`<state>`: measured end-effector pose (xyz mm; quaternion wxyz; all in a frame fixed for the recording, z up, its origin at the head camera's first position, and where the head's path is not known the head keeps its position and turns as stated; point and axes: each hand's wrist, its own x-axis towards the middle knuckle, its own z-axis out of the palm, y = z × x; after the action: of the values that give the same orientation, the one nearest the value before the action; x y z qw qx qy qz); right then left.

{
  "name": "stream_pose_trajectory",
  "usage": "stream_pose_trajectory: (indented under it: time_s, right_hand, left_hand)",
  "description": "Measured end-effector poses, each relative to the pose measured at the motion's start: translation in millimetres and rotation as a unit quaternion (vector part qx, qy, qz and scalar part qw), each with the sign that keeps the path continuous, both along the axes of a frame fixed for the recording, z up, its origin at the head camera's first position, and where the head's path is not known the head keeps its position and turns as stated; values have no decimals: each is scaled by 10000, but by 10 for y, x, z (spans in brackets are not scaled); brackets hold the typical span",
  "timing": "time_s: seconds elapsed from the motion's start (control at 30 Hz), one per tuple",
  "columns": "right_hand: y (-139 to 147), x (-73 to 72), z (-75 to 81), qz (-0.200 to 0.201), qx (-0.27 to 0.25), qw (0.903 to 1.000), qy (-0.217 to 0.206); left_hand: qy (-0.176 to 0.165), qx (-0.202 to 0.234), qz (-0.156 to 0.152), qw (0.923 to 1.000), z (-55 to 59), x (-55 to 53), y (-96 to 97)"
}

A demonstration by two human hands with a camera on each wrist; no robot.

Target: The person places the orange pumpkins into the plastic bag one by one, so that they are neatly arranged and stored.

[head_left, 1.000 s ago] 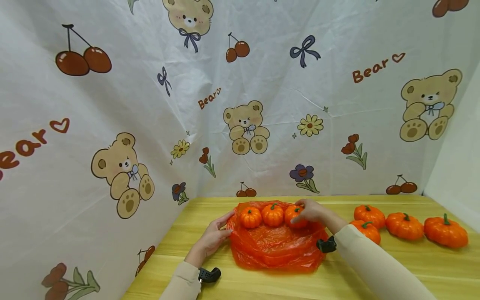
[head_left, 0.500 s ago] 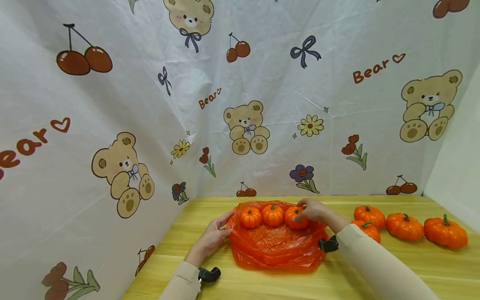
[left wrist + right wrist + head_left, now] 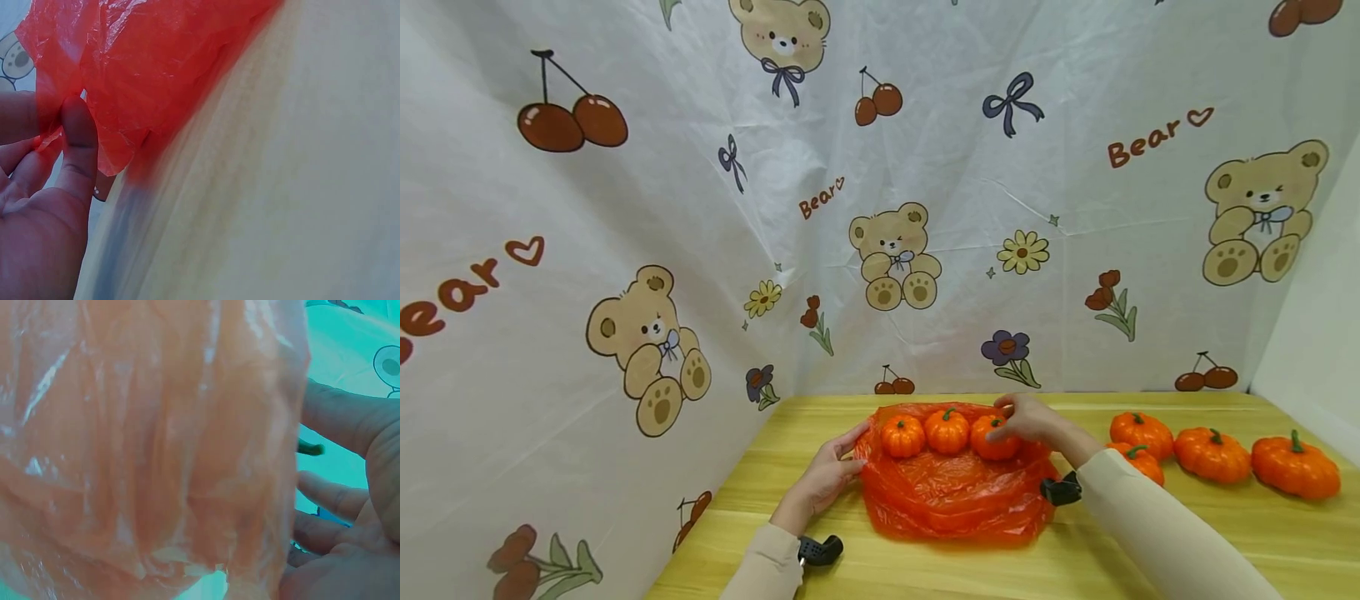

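Observation:
A thin red plastic bag point(image 3: 951, 487) lies spread with its mouth gaping on the wooden table. Inside, along its far side, sit a small orange pumpkin point(image 3: 902, 437) on the left, a middle pumpkin point(image 3: 947, 433) and a right pumpkin point(image 3: 990, 442), all with green stems. My left hand point(image 3: 829, 475) pinches the bag's left edge between thumb and fingers, as the left wrist view also shows. With thumb and fingers around it, my right hand point(image 3: 1033, 419) grips the right pumpkin. In the right wrist view the bag hides most of that pumpkin; its green stem point(image 3: 310, 449) shows.
To the right of the bag, several larger orange pumpkins point(image 3: 1212, 456) stand on the wooden table point(image 3: 1195, 529); my right forearm partly covers the nearest one. A white sheet point(image 3: 955, 333) printed with bears and flowers hangs behind and at the left.
My right wrist has shifted very slightly to the right, with the hand still at the right pumpkin. The left hand, bag and pumpkins look unmoved.

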<state>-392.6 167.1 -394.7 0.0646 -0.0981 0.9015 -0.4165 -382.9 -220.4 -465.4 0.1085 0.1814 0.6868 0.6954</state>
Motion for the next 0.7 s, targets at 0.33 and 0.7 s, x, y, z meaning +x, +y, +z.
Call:
stream_pose_trajectory:
  time_s: [0.33,0.7]
  right_hand:
    - [141,119,73,87,-84,9995,283]
    - [311,219,162,109,-65,9993,350]
  left_hand:
    - [-5,-27,-26,10000,8,13,3]
    - [82,-11,-87,9999,12,11,15]
